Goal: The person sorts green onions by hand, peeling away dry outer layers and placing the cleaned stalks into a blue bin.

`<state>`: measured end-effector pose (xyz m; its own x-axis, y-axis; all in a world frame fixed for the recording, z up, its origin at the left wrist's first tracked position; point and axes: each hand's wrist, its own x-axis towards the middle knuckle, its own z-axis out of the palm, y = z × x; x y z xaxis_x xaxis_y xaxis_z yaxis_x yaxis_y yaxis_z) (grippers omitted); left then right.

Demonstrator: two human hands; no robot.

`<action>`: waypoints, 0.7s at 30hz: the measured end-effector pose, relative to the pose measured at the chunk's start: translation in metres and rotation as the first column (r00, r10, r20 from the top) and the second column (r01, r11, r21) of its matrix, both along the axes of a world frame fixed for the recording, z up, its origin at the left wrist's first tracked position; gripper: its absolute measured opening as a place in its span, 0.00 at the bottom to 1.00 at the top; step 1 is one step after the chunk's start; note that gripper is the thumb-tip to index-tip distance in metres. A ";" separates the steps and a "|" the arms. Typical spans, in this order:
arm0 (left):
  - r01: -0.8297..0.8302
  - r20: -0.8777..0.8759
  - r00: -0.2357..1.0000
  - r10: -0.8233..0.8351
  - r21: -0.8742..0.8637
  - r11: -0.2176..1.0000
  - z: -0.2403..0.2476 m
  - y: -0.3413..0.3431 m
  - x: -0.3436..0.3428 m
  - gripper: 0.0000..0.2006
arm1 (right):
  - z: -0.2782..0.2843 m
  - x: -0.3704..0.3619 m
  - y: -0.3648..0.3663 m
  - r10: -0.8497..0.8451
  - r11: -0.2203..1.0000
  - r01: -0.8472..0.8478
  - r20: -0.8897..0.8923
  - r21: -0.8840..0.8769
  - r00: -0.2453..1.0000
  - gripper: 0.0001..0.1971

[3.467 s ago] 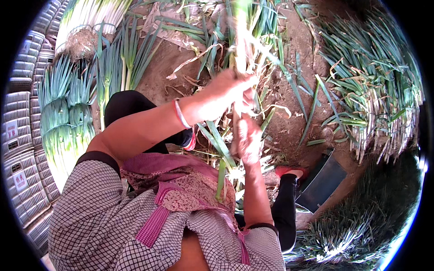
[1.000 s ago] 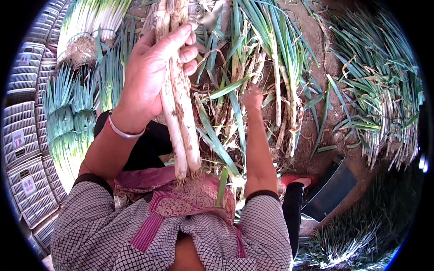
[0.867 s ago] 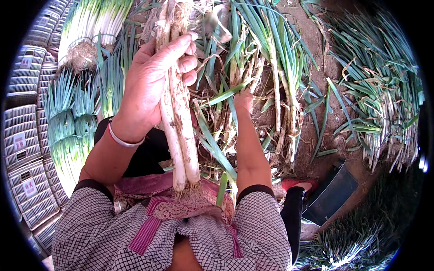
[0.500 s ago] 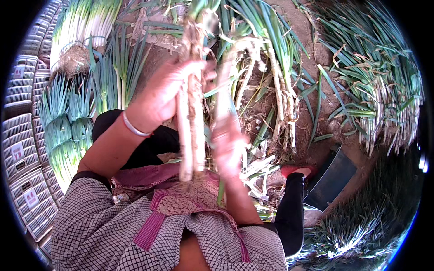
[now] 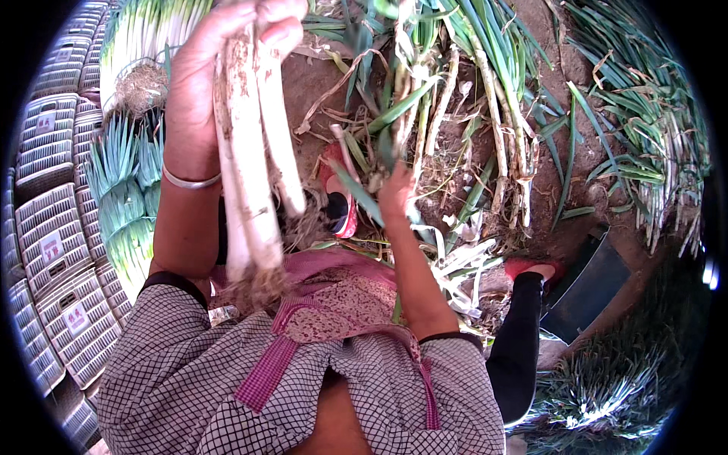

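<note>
My left hand [image 5: 199,98], raised at the upper left, is closed around a small bunch of leeks [image 5: 254,167]. Their pale, mostly bare shanks hang down, with brownish root tufts at the lower ends above my lap. Lower and to the right, my right hand [image 5: 396,196] is smeared by motion. Beside its fingers is a green leaf strip [image 5: 358,194], also blurred; whether the fingers grip it cannot be made out. Just beyond this hand lie unpeeled leeks [image 5: 493,98] with green tops and dirty stems.
Stacked plastic crates [image 5: 49,182] line the left side, next to tied leek bundles [image 5: 125,205]. A large leek pile [image 5: 667,144] lies at the far right. A dark box [image 5: 584,292] stands near my right foot. Peeled scraps [image 5: 462,280] litter the soil.
My left hand has moved up and left with the leeks, whose shanks now look whiter. My right hand has moved slightly right and away from the bunch.
</note>
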<state>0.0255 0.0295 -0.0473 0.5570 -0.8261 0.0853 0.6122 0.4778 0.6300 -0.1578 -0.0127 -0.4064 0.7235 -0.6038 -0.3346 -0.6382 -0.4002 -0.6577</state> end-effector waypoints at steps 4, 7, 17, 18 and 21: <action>-0.165 0.048 0.986 0.159 0.154 0.974 -0.011 -0.001 -0.009 0.22 | 0.022 -0.024 0.030 0.585 0.800 -0.592 0.096 0.098 0.806 0.15; -0.089 -0.078 0.990 0.114 0.280 0.956 -0.032 -0.004 -0.005 0.10 | -0.017 -0.006 -0.012 0.028 1.000 -0.027 0.168 -0.010 0.985 0.12; 0.187 -0.455 0.890 -0.017 0.331 0.925 -0.058 -0.002 -0.011 0.07 | -0.072 -0.072 -0.063 -0.288 0.957 0.287 -0.023 -0.054 0.957 0.19; 0.165 -0.419 0.908 -0.011 0.333 0.928 -0.058 0.006 -0.013 0.07 | -0.028 -0.066 -0.083 -0.292 0.951 0.292 0.019 -0.098 0.956 0.16; 0.041 -0.209 0.976 0.068 0.476 0.879 -0.064 0.002 -0.032 0.07 | 0.085 -0.060 -0.117 -0.282 0.940 0.238 0.162 0.244 0.946 0.15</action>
